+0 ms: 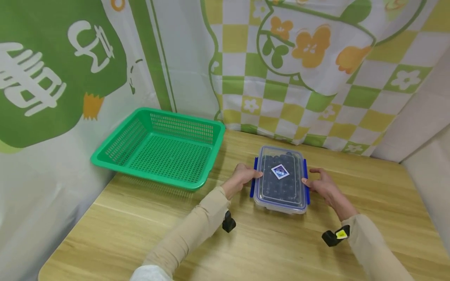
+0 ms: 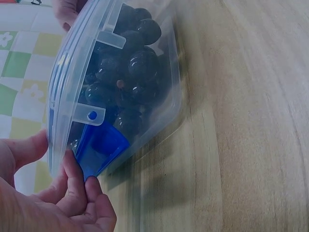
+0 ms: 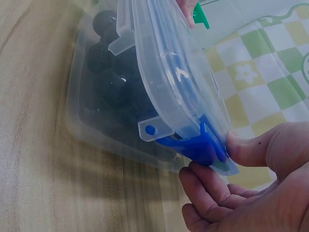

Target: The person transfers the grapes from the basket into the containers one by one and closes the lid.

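Observation:
A clear plastic food container (image 1: 277, 203) with a blue-edged lid and a diamond-shaped sticker (image 1: 280, 171) stands on the table, full of dark round fruit (image 2: 143, 65). My left hand (image 1: 244, 175) grips its left side, thumb on the lid's rim and fingers curled at the blue latch (image 2: 101, 150), which slants out from the wall. On the opposite side my right hand (image 1: 325, 185) pinches the other blue latch (image 3: 195, 147) between thumb and fingers. The lid lies on the container.
Left of the container, a green perforated basket (image 1: 154, 178) sits on the wooden table (image 1: 140, 226) near its back left edge. A patterned green and white curtain (image 1: 253, 86) hangs behind the table.

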The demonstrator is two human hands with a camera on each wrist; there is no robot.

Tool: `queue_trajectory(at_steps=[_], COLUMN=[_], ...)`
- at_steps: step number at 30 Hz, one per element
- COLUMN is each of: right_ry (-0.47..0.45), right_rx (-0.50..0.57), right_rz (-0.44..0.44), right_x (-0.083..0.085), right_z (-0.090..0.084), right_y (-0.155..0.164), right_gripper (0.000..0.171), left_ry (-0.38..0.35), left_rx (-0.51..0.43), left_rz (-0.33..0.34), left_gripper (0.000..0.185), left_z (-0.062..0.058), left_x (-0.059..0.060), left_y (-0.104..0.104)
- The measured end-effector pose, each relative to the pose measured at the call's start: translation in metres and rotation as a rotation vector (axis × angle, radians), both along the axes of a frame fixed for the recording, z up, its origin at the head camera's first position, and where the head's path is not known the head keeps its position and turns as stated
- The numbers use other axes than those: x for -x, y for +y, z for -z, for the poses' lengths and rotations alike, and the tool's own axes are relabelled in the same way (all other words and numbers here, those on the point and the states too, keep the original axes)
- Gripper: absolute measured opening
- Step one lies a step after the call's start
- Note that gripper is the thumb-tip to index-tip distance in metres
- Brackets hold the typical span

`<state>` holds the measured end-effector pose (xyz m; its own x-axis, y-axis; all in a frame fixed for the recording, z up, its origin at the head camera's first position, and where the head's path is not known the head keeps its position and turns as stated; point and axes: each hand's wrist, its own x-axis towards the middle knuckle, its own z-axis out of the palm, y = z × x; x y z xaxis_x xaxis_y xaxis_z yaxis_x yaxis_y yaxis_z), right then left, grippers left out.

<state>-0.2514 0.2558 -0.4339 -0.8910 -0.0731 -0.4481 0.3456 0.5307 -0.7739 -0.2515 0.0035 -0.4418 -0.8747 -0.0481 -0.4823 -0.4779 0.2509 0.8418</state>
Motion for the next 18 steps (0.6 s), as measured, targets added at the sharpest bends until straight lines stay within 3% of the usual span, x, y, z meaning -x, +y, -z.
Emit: queue_trajectory(at_steps=[9,18], right_ry=[0.096,0.114], right_rx=[-0.097,-0.092], right_rz=[-0.015,-0.019], right_x=[-0.0024,-0.0051], right_z=[-0.006,-0.0061], right_y=[-0.004,-0.0033], right_gripper=[0.029,0.024], left_ry=[-0.032,-0.016], left_rx=[-0.005,0.046], left_rz=[-0.002,0.027], left_gripper=[0.03,0.029], left_z=[-0.0023,-0.0015], left_x=[0.0019,0.0036], left_y=[0.0013,-0.0002])
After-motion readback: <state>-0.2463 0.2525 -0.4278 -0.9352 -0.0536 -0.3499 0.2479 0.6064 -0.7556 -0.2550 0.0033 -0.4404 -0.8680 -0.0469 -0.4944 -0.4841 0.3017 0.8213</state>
